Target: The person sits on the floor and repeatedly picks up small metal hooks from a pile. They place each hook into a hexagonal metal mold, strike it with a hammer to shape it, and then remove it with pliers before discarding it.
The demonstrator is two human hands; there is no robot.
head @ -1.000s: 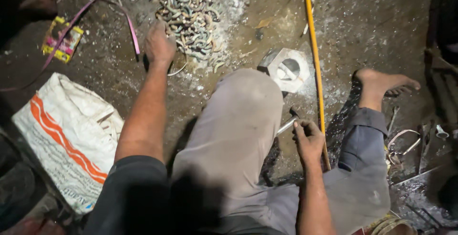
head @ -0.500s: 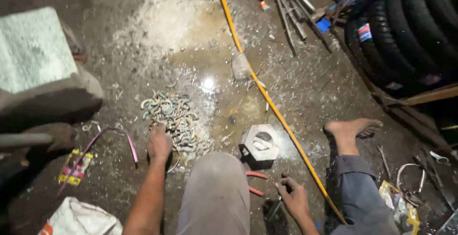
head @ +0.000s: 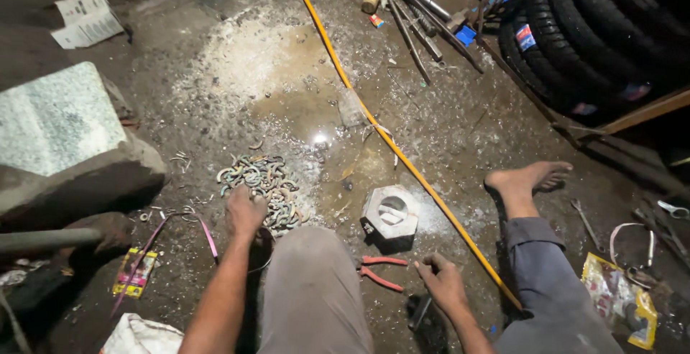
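Many small curved grey metal rings, too many to count, lie in one heap on the dirty floor, and the left hand rests on its near edge with fingers bent down among them; I cannot tell if they pinch one. One right hand, loosely curled and empty, sits farther away, just beside one pair of red-handled pliers and near one grey hexagonal metal block.

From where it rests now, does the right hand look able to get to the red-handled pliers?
Probably yes. The right hand rests on the floor just right of the red-handled pliers, with bare floor between them. The bent knee lies beyond the pliers, not across the way.
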